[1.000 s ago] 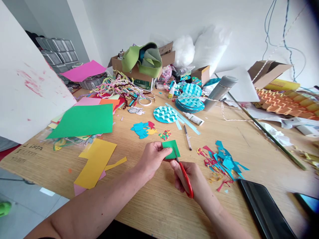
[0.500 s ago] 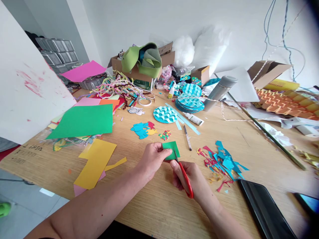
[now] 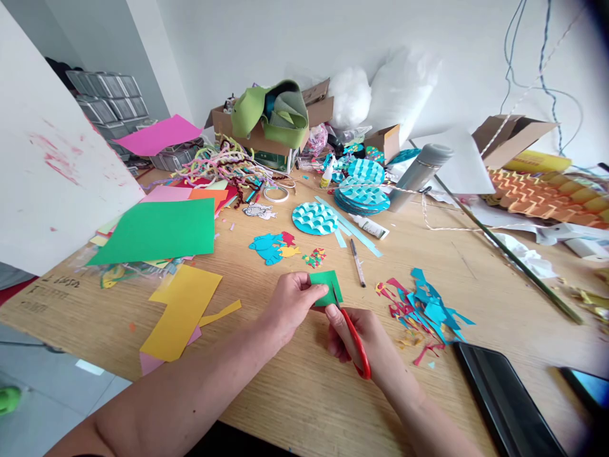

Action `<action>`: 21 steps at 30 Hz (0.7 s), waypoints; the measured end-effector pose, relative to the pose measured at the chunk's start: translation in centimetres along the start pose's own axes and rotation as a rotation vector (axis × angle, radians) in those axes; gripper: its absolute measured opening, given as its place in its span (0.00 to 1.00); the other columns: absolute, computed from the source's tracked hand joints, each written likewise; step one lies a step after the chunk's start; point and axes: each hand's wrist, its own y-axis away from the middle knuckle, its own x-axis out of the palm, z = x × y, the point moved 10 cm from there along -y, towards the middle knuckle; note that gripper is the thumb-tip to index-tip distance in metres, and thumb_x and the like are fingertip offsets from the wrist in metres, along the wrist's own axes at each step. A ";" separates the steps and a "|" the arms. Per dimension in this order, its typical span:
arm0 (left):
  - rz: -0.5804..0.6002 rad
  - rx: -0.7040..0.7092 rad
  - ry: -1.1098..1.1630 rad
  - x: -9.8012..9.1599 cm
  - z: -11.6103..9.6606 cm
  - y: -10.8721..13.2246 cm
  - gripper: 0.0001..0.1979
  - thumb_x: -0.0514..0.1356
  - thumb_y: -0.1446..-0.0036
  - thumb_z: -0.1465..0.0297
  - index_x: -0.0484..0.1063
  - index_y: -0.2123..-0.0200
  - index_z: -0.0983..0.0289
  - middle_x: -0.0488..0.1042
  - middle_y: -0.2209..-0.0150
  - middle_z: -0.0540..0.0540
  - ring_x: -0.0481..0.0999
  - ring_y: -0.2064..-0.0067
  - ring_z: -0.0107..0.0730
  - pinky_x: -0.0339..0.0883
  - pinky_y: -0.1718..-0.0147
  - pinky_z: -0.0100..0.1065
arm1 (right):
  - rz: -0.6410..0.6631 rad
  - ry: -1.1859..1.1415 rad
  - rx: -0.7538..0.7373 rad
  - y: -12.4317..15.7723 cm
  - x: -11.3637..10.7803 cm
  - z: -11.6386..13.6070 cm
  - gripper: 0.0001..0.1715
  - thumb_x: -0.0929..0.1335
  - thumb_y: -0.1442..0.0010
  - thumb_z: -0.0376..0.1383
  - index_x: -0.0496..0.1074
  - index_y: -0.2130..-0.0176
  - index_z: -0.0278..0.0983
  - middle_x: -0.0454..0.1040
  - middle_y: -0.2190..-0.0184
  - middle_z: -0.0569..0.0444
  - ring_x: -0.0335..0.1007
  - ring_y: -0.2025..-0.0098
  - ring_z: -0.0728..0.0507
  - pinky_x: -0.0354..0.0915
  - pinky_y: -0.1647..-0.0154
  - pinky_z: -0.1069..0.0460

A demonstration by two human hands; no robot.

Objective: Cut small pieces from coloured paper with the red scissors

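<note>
My left hand (image 3: 297,298) pinches a small green paper piece (image 3: 328,284) by its left side, thumb on top. Red-handled scissors (image 3: 356,346) are held in my right hand (image 3: 349,333), their blades at the right part of the green paper. Beyond my hands lie a blue paper fish (image 3: 268,247), small red and yellow fish shapes (image 3: 288,252) beside it, and a little pile of tiny colored bits (image 3: 314,258). A pen (image 3: 358,263) rests to the right of these. Blue, red and yellow scraps (image 3: 431,304) are heaped right of my right hand.
Yellow paper (image 3: 183,317) and a large green sheet (image 3: 162,231) lie left. A wavy-patterned blue disc (image 3: 314,218), glue bottle (image 3: 370,226) and grey flask (image 3: 421,174) stand or lie farther back. A black phone (image 3: 507,400) sits front right, a long stick (image 3: 509,251) behind it.
The scissors have shifted very slightly against the green paper, and less of the blades shows above my right thumb. Both hands otherwise keep nearly the same place.
</note>
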 end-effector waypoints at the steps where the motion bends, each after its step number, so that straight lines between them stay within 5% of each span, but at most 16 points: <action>1: 0.002 0.001 0.000 0.0 0.0 0.0 0.08 0.63 0.57 0.66 0.73 0.77 0.67 0.72 0.77 0.52 0.71 0.74 0.29 0.66 0.70 0.32 | 0.001 -0.009 0.003 0.0 0.0 0.0 0.31 0.64 0.43 0.58 0.64 0.80 0.36 0.68 0.87 0.56 0.61 0.86 0.51 0.57 0.84 0.57; 21: -0.023 0.027 -0.096 -0.2 0.1 0.0 0.09 0.62 0.56 0.65 0.70 0.78 0.67 0.69 0.78 0.52 0.64 0.76 0.26 0.62 0.72 0.31 | -0.023 -0.029 0.021 0.0 -0.1 -0.2 0.32 0.64 0.45 0.59 0.62 0.81 0.37 0.66 0.89 0.56 0.59 0.88 0.52 0.56 0.86 0.58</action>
